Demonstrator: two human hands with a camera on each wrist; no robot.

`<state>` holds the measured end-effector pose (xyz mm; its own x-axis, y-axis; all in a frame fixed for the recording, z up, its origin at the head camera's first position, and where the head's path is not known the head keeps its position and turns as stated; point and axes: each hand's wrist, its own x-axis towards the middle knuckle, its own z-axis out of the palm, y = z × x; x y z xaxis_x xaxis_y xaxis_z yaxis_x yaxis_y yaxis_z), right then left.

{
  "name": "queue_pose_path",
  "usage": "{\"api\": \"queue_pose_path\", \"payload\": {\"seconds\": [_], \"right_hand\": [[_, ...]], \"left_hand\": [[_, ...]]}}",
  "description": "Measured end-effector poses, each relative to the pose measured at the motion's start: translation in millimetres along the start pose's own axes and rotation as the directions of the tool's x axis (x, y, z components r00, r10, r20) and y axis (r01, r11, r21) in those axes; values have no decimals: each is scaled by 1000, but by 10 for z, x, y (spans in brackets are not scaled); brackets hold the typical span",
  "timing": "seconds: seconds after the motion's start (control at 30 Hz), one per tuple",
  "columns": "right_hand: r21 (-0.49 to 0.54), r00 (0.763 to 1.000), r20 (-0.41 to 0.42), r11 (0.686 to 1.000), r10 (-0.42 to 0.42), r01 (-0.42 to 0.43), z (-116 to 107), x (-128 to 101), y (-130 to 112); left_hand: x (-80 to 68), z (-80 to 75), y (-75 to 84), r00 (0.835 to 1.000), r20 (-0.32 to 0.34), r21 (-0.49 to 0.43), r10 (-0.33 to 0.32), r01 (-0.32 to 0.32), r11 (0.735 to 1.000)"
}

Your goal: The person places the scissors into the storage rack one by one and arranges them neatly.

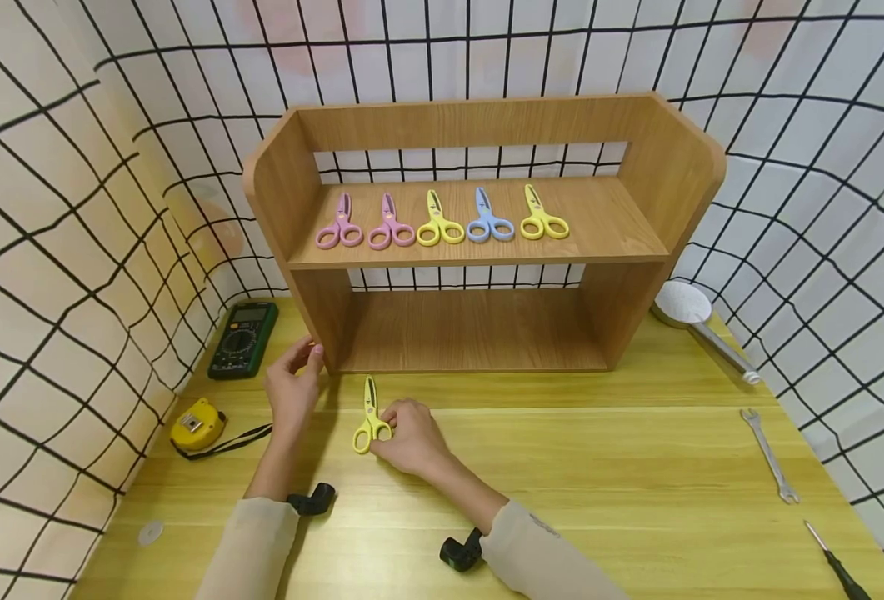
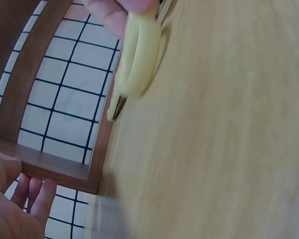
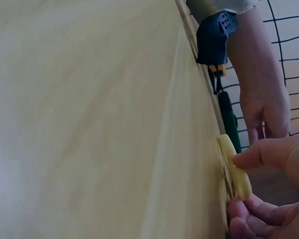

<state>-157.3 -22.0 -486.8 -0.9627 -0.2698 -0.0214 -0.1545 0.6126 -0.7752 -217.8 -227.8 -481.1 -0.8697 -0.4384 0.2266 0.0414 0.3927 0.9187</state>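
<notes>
My right hand [image 1: 412, 437] pinches a pair of yellow scissors [image 1: 370, 404] by a handle ring, its blades pointing toward the shelf. In the right wrist view, the thumb and fingers hold the yellow handle [image 3: 241, 181] close to the tabletop; whether it touches the wood I cannot tell. My left hand [image 1: 293, 390] grips the lower front edge of the left side panel of a two-tier wooden shelf [image 1: 625, 229], thumb and fingers on either side, as the left wrist view shows. Two pink scissors [image 1: 387, 221], two yellow scissors [image 1: 535, 215] and one pair of blue scissors [image 1: 485, 217] lie in a row on the upper tier.
Left of the shelf lie a green-cased multimeter [image 1: 242, 342], a yellow tape measure [image 1: 197, 423] and a pale disc [image 1: 151, 532]. On the right are a long-handled pan of white stuff [image 1: 685, 302], a wrench [image 1: 770, 458] and a screwdriver [image 1: 839, 567]. Black wire grid [image 1: 801, 208] encloses the table.
</notes>
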Motion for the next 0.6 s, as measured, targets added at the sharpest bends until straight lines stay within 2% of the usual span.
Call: {"api": "queue_pose_path", "payload": {"seconds": [0.1, 0.3, 0.47, 0.6], "right_hand": [[37, 1000, 17, 999, 4, -4, -71, -30, 19], [187, 998, 63, 982, -17, 5, -322, -137, 126], [295, 995, 85, 955, -59, 31, -647, -308, 155], [342, 993, 83, 938, -82, 49, -1004, -476, 101]], "left_hand": [[-1, -1, -1, 1000, 2, -2, -4, 4, 1000], [5, 17, 4, 1000, 5, -8, 5, -5, 1000], [-5, 11, 7, 1000, 1, -25, 3, -3, 1000], [-11, 12, 0, 1000, 3, -25, 4, -4, 1000]]}}
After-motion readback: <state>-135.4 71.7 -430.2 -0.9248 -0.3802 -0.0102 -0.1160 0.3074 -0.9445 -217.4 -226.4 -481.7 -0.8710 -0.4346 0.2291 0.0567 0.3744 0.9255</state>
